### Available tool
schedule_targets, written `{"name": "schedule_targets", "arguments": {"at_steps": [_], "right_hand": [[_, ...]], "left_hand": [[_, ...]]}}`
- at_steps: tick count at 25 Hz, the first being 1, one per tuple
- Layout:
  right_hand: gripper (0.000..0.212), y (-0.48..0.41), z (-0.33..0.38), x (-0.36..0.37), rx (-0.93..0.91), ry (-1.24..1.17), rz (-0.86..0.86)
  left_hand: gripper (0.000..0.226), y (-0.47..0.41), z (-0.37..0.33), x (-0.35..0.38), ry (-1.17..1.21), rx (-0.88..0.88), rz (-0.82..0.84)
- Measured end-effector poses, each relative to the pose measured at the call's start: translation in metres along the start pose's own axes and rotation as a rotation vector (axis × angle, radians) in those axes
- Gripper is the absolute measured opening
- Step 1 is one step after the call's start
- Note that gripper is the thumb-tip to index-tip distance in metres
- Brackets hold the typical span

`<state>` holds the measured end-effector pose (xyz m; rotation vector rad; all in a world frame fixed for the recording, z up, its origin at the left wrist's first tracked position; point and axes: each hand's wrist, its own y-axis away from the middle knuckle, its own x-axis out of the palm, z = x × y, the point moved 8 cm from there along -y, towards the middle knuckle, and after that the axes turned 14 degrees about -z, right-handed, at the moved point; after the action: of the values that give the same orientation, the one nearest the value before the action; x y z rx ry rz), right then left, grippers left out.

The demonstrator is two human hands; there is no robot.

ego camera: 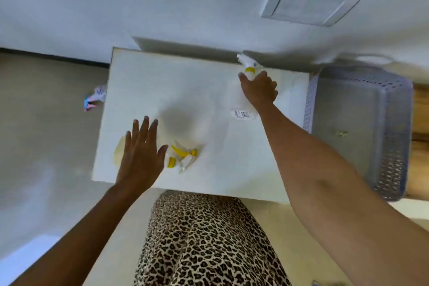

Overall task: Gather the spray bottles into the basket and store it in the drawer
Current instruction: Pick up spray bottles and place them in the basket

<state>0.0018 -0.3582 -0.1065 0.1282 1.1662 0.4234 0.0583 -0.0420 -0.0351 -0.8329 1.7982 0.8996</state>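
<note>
A clear spray bottle with a yellow collar and white nozzle [248, 65] lies on the white table top [204, 90] at its far right; my right hand [260, 90] is closed around its body, whose label shows below the wrist. A second clear bottle with a yellow trigger [182, 155] lies near the front left. My left hand [141, 155] hovers over its body with fingers spread, holding nothing. A lavender perforated basket [392, 146] stands to the right of the table, holding no bottles. A third bottle with a pink and blue head [95, 97] lies on the floor left of the table.
The table stands against a white wall with a switch plate [308, 3]. Grey floor [46, 111] spreads to the left. A wooden surface [420, 114] shows beyond the basket. My leopard-print clothing [204, 239] is just before the table's front edge.
</note>
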Motion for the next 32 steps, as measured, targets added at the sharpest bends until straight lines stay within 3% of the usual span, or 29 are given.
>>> {"name": "schedule_targets", "arguments": {"at_steps": [4,7,10,18,23,27,30,32], "right_hand": [[0.052,-0.029,0.001,0.029,0.170,-0.138,0.126],[0.036,-0.034,-0.010,0.041,0.155,-0.143,0.159],[0.047,-0.017,-0.012,0.035,0.137,-0.195,0.144],[0.030,0.130,-0.050,-0.015,-0.129,-0.376,0.035],[0.027,0.206,-0.090,-0.020,-0.011,-0.458,-0.057],[0.029,0.238,-0.104,-0.011,0.108,-0.524,-0.125],[0.027,0.250,-0.103,-0.009,0.155,-0.559,-0.154],[0.023,0.256,-0.099,-0.017,0.170,-0.589,-0.178]], "left_hand": [[0.062,0.004,0.009,0.015,-0.096,0.101,0.002],[0.060,0.010,0.011,0.027,-0.137,0.109,0.035],[0.059,0.008,0.008,0.025,-0.194,0.143,0.030],[0.053,0.017,0.012,0.046,-0.368,0.389,0.108],[0.043,0.016,0.018,0.088,-0.536,0.547,0.208],[0.028,0.023,0.019,0.092,-0.634,0.681,0.186],[0.034,0.026,0.025,0.073,-0.470,0.576,0.079],[0.029,0.022,0.037,0.058,-0.224,0.293,0.122]]}}
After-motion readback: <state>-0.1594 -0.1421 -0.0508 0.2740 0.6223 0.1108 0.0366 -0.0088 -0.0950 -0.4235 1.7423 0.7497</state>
